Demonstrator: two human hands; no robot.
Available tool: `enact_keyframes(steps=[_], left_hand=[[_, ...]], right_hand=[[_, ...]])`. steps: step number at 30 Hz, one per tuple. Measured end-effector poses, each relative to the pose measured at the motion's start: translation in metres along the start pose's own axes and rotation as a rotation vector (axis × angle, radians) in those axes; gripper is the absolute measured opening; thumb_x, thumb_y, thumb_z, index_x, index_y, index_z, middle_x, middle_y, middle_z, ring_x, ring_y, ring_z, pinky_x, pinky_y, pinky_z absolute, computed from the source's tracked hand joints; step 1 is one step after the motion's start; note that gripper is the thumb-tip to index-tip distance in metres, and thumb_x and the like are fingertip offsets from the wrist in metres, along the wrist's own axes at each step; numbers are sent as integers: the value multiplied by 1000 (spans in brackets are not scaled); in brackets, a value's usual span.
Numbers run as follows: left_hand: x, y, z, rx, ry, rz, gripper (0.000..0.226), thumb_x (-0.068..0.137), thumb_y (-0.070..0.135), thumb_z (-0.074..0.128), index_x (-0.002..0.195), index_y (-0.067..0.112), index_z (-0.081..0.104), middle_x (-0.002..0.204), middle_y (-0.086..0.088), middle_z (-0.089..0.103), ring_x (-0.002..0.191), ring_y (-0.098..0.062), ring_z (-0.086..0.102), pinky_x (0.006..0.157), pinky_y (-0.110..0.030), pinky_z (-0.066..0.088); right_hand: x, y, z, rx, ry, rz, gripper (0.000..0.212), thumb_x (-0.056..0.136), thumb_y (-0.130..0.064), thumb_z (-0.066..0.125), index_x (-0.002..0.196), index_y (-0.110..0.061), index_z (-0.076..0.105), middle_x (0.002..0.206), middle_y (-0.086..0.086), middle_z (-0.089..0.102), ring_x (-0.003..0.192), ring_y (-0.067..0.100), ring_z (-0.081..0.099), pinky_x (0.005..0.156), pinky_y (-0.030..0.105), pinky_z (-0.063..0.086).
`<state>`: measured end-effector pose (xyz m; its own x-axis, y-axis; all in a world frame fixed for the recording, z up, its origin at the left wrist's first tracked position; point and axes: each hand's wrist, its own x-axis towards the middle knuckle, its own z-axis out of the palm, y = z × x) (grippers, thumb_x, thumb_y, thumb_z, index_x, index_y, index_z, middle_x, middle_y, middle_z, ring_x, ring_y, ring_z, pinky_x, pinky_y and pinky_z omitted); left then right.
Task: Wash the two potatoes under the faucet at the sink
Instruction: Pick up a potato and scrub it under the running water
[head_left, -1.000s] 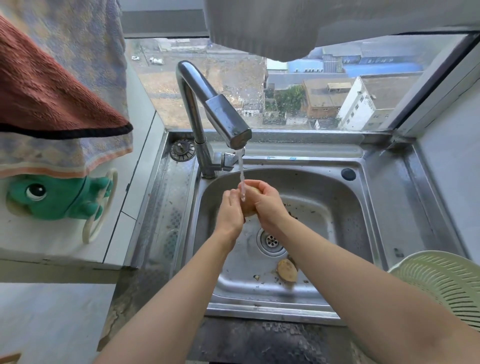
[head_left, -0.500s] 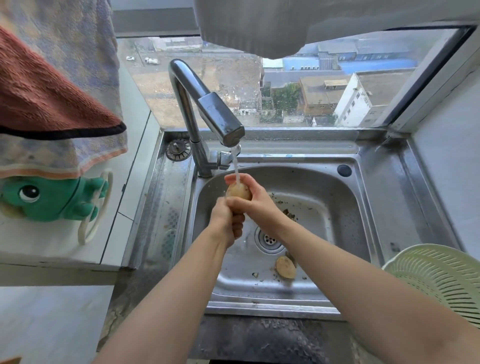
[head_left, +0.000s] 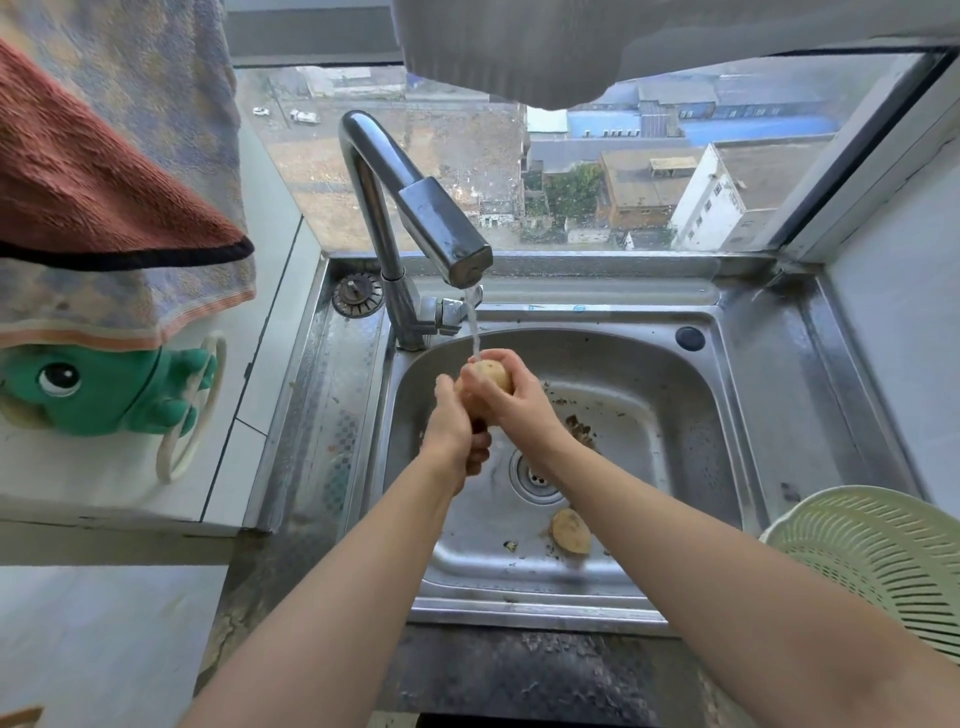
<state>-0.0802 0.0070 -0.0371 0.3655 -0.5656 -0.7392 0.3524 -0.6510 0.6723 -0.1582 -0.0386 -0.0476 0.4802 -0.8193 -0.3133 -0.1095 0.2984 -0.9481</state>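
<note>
Water runs from the chrome faucet (head_left: 415, 208) onto a pale brown potato (head_left: 491, 375) held over the steel sink (head_left: 691, 415). My right hand (head_left: 519, 410) wraps the potato from the right and below. My left hand (head_left: 457, 431) presses against its left side, fingers curled under. Most of the potato is hidden by the fingers. A second potato (head_left: 570, 530) lies on the sink floor, just in front of the drain (head_left: 535, 475) and under my right forearm.
A pale green plastic colander (head_left: 872, 561) sits at the sink's right front corner. Peel scraps (head_left: 579, 428) lie by the drain. A sink strainer plug (head_left: 357, 294) rests left of the faucet base. A green toy (head_left: 98, 389) and hanging towels (head_left: 104, 182) are on the left ledge.
Both hands have turned the potato under the stream, and more of its top now shows above my right fingers. The second potato has not moved.
</note>
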Motion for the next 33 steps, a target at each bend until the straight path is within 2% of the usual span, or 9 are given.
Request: enact_keyframes(steps=[4,7,10,13,16,20,24,28,33], left_hand=[[-4,-5,13,122,52,211,63,90,68,34,70,14,59,52,2,52,39,-9,41,36,-17,29],[3,-3,5,80,167,143,72,92,68,22,78,8,60,50,-2,49,41,-14,41,40,-21,31],[11,-4,-2,82,179,67,79,95,65,11,82,4,61,48,-4,48,39,-16,40,40,-21,31],[11,-11,2,192,157,258,83,93,70,11,66,10,63,48,-4,57,45,-18,51,54,-27,42],[10,-20,10,256,144,410,77,86,75,22,61,16,64,56,-5,63,60,-29,63,68,-39,49],[15,-10,3,63,276,153,78,94,60,15,90,3,69,85,-28,70,83,-44,66,83,-51,53],[6,-6,2,51,123,161,81,96,65,12,84,5,65,51,-5,50,41,-15,42,39,-24,37],[4,-10,10,218,48,281,82,92,71,23,79,3,68,56,-6,58,46,-13,49,44,-23,35],[26,-19,-6,223,159,241,86,92,69,11,62,8,64,38,0,52,43,-20,46,61,-31,39]], right_hand=[[11,-7,10,141,232,114,34,102,-32,38,86,-14,61,75,5,63,69,18,60,53,25,49],[4,-6,1,99,-49,33,21,100,-29,46,110,-20,61,105,11,66,90,19,63,67,24,54],[-1,-3,-6,9,-169,21,39,90,-25,65,127,-21,52,113,7,59,99,18,62,76,25,57],[3,-4,5,54,46,44,22,96,-32,53,110,-15,58,97,5,59,82,17,60,57,21,52],[12,-5,8,148,197,108,35,103,-36,36,91,-16,62,86,10,65,75,21,62,58,28,50],[5,0,-5,178,-161,79,21,98,-25,50,119,-26,55,116,12,57,97,21,57,76,26,52],[-1,-3,-1,203,-44,88,29,89,-21,66,115,-20,54,107,10,58,87,20,60,63,25,54],[2,-2,6,194,69,172,41,96,-46,49,122,-15,48,89,8,59,47,7,54,35,20,37],[2,3,-11,304,-289,164,58,89,-18,56,140,-29,31,116,19,48,87,29,53,55,28,48]])
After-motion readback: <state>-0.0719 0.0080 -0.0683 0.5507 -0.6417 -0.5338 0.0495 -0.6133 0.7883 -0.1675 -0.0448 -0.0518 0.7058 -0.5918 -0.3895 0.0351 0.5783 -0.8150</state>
